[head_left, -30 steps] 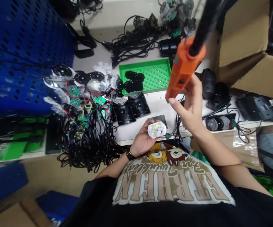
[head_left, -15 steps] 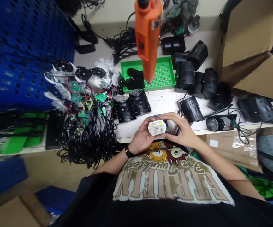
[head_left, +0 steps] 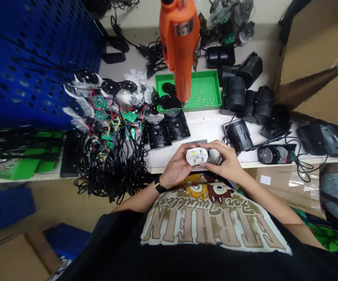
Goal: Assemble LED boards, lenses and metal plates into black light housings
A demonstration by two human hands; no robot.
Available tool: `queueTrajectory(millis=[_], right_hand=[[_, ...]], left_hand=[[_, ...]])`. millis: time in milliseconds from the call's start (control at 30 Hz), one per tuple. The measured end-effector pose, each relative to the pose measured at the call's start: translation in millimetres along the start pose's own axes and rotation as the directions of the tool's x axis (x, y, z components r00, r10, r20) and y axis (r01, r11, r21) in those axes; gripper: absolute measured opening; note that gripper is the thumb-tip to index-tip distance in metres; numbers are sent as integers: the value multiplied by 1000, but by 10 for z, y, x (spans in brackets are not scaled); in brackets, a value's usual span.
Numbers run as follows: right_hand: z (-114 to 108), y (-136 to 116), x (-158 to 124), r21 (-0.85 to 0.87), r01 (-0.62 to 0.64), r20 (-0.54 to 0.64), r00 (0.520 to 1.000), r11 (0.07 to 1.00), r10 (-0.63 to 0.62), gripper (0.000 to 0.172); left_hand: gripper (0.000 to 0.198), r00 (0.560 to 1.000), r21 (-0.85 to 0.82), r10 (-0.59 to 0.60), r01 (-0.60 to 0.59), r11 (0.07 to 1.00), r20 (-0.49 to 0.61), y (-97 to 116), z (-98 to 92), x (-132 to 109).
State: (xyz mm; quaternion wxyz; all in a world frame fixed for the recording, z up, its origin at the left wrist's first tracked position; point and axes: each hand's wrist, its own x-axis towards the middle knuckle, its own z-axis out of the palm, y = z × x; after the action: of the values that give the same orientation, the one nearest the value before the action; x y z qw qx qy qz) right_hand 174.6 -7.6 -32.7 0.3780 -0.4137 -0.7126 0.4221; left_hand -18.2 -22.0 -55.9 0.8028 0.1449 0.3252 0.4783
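Between my two hands, close to my chest at the bench's front edge, is a white LED lamp module (head_left: 196, 156) with several yellow LED spots on its face. My left hand (head_left: 177, 168) is closed on its left side. My right hand (head_left: 225, 160) pinches it from the right, thumb below and fingers above. Just beyond it on the bench lie two black housing plates (head_left: 177, 125) with round grilles. An orange electric screwdriver (head_left: 180, 50) hangs tip-down above a green tray (head_left: 205, 89) that holds small screws and black round parts.
Black cylindrical housings (head_left: 235, 95) stand at the right, near an open cardboard box (head_left: 312, 43). Left of me are tangled black cables (head_left: 107, 168), with circuit boards and clear lamp parts (head_left: 101, 101) behind. A blue perforated crate (head_left: 45, 50) rises at the far left.
The whole view has shifted slightly, so the bench items appear further right. The screwdriver has swung and turned a little. The lamp module is tilted differently in my hands.
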Motion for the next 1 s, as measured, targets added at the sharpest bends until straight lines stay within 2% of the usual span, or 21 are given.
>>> queueTrajectory(millis=[100,167,233,300,367,433,500,567,600,633,700,800,900,1000], right_hand=[[11,67,-15,-69,2,-3,1000,998,-2,44],[16,159,-32,-166,7,5,1000,986,-7,41],[9,266,-51,-274,2,19,1000,962,3,39],[-18,357,-65,-330,-12,46,999,944,29,39],[-65,402,-60,-330,-9,85,996,944,39,43],[-120,394,-20,-295,0,69,997,955,21,50],[-163,340,79,-226,-23,-119,993,974,-5,60],[-186,257,245,-115,-23,-378,925,993,-22,73],[-191,211,349,-64,2,-466,884,998,-31,81],[-194,164,459,-21,36,-512,858,999,-42,90],[-206,75,668,59,92,-486,873,994,-52,96],[-259,-24,852,139,54,-374,928,989,2,70],[-338,-71,853,114,13,-367,930,993,29,49],[-398,-75,816,73,25,-398,917,997,6,36]], left_hand=[[33,999,158,27,-33,987,37,49,-73,-25],[36,997,399,-7,-25,917,80,183,-139,-86],[41,993,677,-73,-6,736,88,414,-186,-180],[42,996,858,-37,-54,510,85,721,-183,-276],[37,992,955,20,-129,266,128,1063,-118,-316],[34,980,980,30,-199,13,198,1392,-8,-231],[31,967,952,38,-240,-191,252,1665,111,24],[25,962,920,64,-233,-316,266,1843,207,440],[22,966,902,51,-218,-374,254,1894,242,688],[18,974,889,49,-182,-420,223,1921,267,945],[17,984,878,19,-149,-455,178,1925,293,1433],[32,995,871,-55,-103,-480,88,1895,284,1955],[37,994,877,-103,-75,-475,30,1917,242,2185],[37,994,896,-109,-68,-439,22,1995,225,2215]])
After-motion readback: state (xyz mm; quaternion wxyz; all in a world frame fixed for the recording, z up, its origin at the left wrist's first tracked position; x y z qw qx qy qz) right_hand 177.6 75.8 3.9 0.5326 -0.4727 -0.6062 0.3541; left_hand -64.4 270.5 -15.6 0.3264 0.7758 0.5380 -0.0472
